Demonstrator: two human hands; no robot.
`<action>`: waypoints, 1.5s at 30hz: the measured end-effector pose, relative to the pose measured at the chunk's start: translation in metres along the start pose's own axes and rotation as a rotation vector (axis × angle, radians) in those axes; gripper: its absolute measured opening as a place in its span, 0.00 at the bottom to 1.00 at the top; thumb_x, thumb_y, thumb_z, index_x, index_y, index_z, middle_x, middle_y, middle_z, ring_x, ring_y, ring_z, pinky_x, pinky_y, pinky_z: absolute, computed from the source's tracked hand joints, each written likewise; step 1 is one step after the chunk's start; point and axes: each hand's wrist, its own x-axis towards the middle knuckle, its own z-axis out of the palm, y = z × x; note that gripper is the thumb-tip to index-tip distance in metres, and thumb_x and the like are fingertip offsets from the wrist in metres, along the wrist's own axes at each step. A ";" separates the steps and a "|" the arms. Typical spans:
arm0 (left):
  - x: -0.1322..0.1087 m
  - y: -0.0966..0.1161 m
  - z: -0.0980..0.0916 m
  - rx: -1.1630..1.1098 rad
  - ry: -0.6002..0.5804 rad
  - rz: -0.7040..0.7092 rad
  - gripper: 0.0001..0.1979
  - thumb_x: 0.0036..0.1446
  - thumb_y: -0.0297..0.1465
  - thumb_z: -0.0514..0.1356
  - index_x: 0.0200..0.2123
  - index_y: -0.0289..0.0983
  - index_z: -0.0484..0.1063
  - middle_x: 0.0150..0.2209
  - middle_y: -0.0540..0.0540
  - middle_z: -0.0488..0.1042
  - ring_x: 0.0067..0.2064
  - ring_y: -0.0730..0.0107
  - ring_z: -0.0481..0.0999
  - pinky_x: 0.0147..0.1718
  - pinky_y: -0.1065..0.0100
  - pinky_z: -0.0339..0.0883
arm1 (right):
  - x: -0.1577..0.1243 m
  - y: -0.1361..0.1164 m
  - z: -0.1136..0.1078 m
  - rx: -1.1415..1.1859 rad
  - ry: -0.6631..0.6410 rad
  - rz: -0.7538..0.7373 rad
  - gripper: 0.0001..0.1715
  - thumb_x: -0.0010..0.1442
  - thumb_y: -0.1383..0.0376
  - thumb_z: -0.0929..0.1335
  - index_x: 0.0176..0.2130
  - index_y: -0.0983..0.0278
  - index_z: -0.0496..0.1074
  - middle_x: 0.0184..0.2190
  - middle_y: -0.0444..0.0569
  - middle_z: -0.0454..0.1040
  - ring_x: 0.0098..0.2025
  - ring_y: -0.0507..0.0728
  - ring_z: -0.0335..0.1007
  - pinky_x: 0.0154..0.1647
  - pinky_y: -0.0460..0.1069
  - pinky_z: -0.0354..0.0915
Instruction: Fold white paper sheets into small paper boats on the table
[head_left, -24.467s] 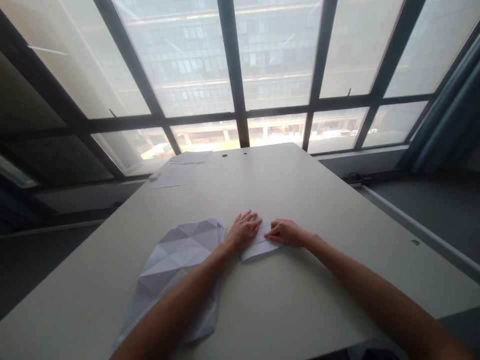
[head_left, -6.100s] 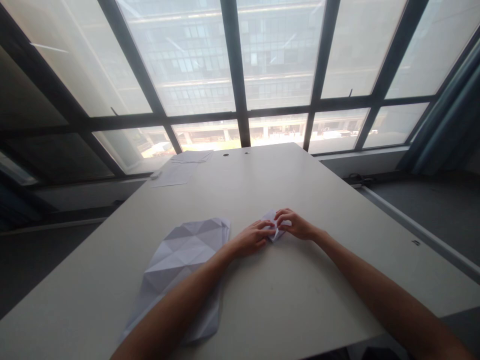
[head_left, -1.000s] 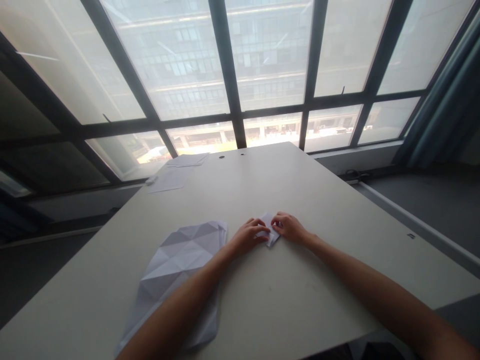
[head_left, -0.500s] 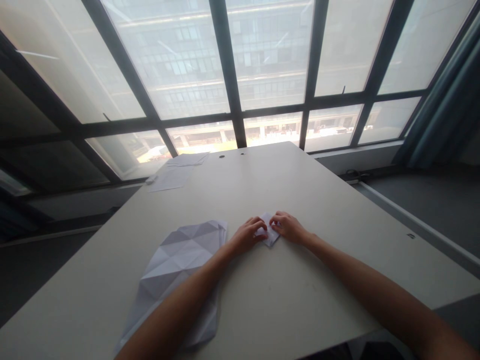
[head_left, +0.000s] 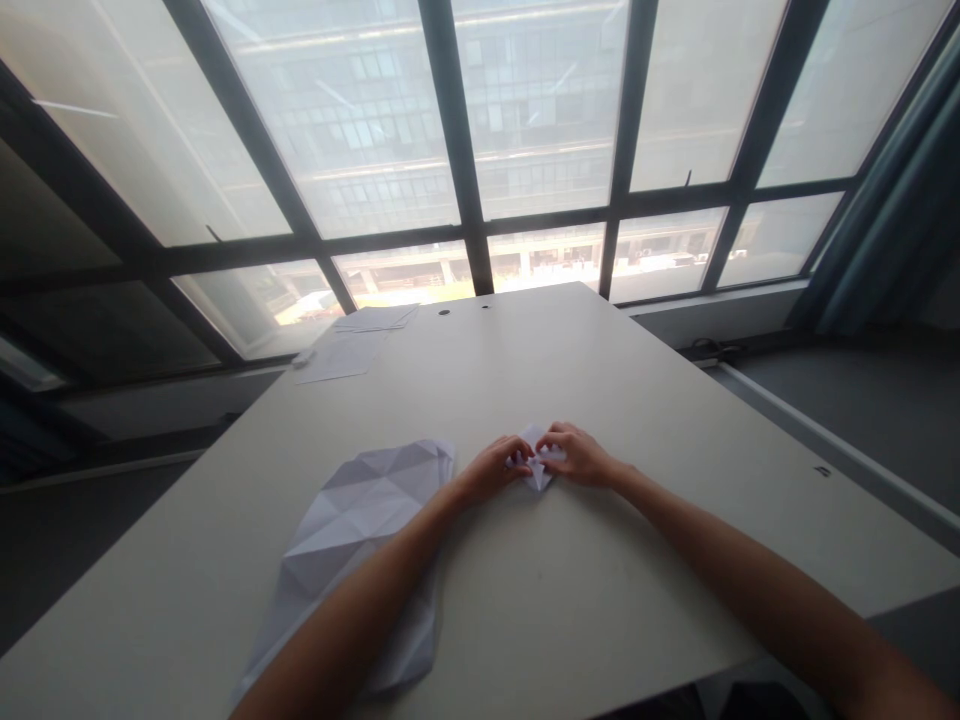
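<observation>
A small folded piece of white paper (head_left: 538, 478) lies on the white table (head_left: 600, 600), between my two hands. My left hand (head_left: 499, 467) pinches its left side, thumb and fingertips closed on the paper. From the right, my right hand (head_left: 574, 455) grips the other side with thumb and forefinger. Flaps of the paper rise near the fingertips, and the fingers hide part of the folds. Beneath my left forearm is a large creased sheet of white paper (head_left: 345, 510), marked with a pattern of triangular folds.
Several flat white sheets (head_left: 341, 357) lie at the table's far left. Two small dark spots show near the far edge. Beyond stands a large dark-framed window (head_left: 469, 150); a blue-grey curtain (head_left: 877, 210) hangs at the right.
My fingertips have come closer together over the small folded paper. Its flaps now stand partly lifted, and a narrow point shows at the near end. The creased sheet stays put.
</observation>
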 end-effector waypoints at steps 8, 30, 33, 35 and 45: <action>-0.001 -0.003 -0.004 -0.096 -0.039 0.005 0.15 0.53 0.38 0.66 0.41 0.37 0.71 0.38 0.48 0.72 0.36 0.69 0.70 0.38 0.68 0.65 | 0.000 -0.015 0.002 -0.148 -0.050 0.061 0.28 0.48 0.50 0.74 0.45 0.60 0.72 0.44 0.52 0.69 0.46 0.61 0.62 0.46 0.53 0.57; -0.003 0.002 -0.006 -0.173 -0.058 -0.028 0.16 0.49 0.40 0.68 0.31 0.35 0.70 0.33 0.49 0.70 0.34 0.71 0.68 0.33 0.70 0.63 | 0.004 -0.016 0.020 -0.086 0.021 0.241 0.26 0.47 0.56 0.74 0.47 0.57 0.71 0.49 0.51 0.67 0.52 0.63 0.59 0.51 0.57 0.51; -0.002 0.001 -0.005 -0.197 -0.060 0.022 0.14 0.52 0.40 0.66 0.30 0.34 0.70 0.34 0.48 0.70 0.35 0.70 0.68 0.34 0.70 0.64 | 0.003 -0.016 0.021 -0.095 0.053 0.247 0.26 0.50 0.54 0.72 0.47 0.58 0.71 0.49 0.52 0.68 0.52 0.63 0.59 0.52 0.57 0.51; -0.002 -0.001 -0.004 -0.205 -0.051 0.047 0.13 0.53 0.39 0.66 0.31 0.34 0.71 0.35 0.47 0.70 0.35 0.70 0.68 0.34 0.70 0.64 | 0.003 -0.015 0.021 -0.096 0.018 0.225 0.29 0.48 0.55 0.73 0.49 0.57 0.70 0.51 0.51 0.67 0.53 0.63 0.59 0.52 0.57 0.52; -0.003 -0.003 -0.004 -0.186 -0.072 0.091 0.14 0.55 0.39 0.66 0.39 0.35 0.75 0.37 0.44 0.73 0.36 0.69 0.71 0.35 0.69 0.67 | 0.005 -0.015 0.023 -0.111 0.078 0.276 0.30 0.47 0.59 0.74 0.50 0.58 0.72 0.51 0.51 0.69 0.52 0.62 0.61 0.52 0.55 0.54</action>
